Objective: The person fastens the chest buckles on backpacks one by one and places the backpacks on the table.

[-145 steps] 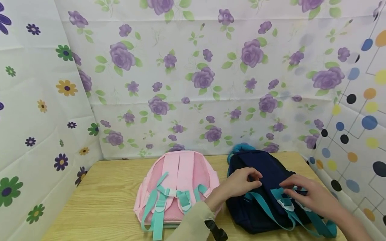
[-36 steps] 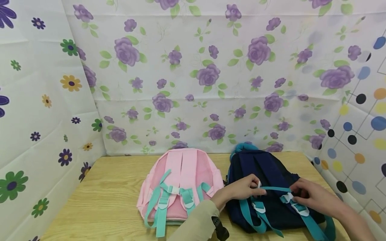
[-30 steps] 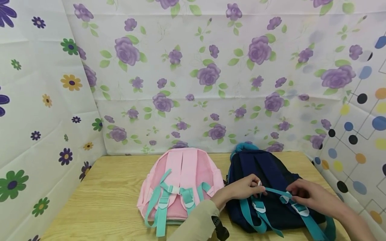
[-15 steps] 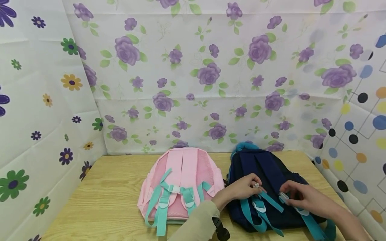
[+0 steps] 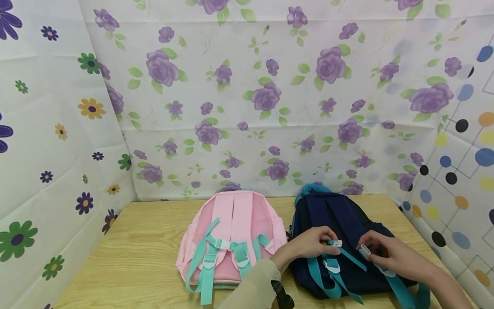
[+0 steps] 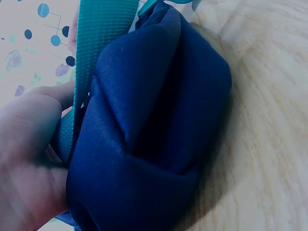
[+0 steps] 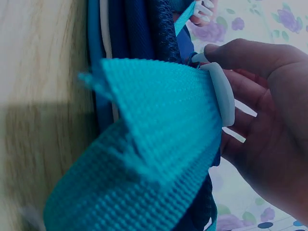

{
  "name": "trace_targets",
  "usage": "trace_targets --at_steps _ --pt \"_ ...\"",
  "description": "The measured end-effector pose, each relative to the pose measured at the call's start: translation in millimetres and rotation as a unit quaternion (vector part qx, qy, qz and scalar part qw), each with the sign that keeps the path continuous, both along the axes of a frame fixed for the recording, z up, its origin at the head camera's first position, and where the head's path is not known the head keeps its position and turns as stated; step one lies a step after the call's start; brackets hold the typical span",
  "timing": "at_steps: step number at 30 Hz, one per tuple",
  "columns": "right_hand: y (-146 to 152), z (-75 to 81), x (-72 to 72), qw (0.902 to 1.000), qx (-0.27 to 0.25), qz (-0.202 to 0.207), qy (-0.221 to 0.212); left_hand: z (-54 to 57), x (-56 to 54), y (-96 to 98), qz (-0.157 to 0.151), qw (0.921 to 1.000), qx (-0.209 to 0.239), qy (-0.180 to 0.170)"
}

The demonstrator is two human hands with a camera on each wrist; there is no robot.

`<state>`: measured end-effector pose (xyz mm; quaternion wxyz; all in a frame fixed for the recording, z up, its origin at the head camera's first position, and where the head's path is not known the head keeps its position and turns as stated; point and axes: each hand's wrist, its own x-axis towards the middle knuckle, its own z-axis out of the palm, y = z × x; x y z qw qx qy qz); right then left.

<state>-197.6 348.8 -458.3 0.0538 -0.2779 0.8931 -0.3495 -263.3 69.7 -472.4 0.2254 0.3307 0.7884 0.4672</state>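
Observation:
A navy backpack (image 5: pixel 349 210) lies straps-up on the table's right side. My left hand (image 5: pixel 310 242) pinches a white pronged buckle half (image 5: pixel 337 243) on a thin teal strap, whose loose end slants across the bag. Just to the right, my right hand (image 5: pixel 395 253) pinches the other white buckle half (image 5: pixel 364 250); the two halves are apart. In the right wrist view, a white strap adjuster (image 7: pixel 222 96) on a wide teal strap (image 7: pixel 159 110) stands before the right hand. In the left wrist view, the bag's side (image 6: pixel 130 125) hides the left fingertips.
A pink backpack (image 5: pixel 241 214) with teal straps and its white buckle (image 5: pixel 223 244) fastened lies to the left on the wooden table (image 5: pixel 127 249). A patterned cloth wall (image 5: pixel 239 171) rises behind the table. A blue padded loop (image 5: pixel 314 188) tops the navy bag.
The thin teal strap, earlier stretched between both hands, now hangs from my left hand. My right hand has come to hold a buckle half. The pronged half has turned to point right.

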Motion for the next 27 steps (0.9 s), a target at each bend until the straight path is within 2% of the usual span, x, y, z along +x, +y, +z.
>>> trace_targets --at_steps 12,18,27 --pt "-1.3 3.1 -1.6 0.9997 -0.018 -0.013 0.012 -0.9 0.9 -0.4 0.005 0.9998 0.014 -0.014" --pt "0.1 2.6 -1.5 0.997 -0.011 0.0 0.076 0.8 1.9 0.3 0.013 0.9998 0.016 0.006" --pt "-3.8 10.4 2.7 0.9946 0.0 -0.022 0.102 5.5 3.1 -2.3 0.026 0.9985 0.014 0.045"
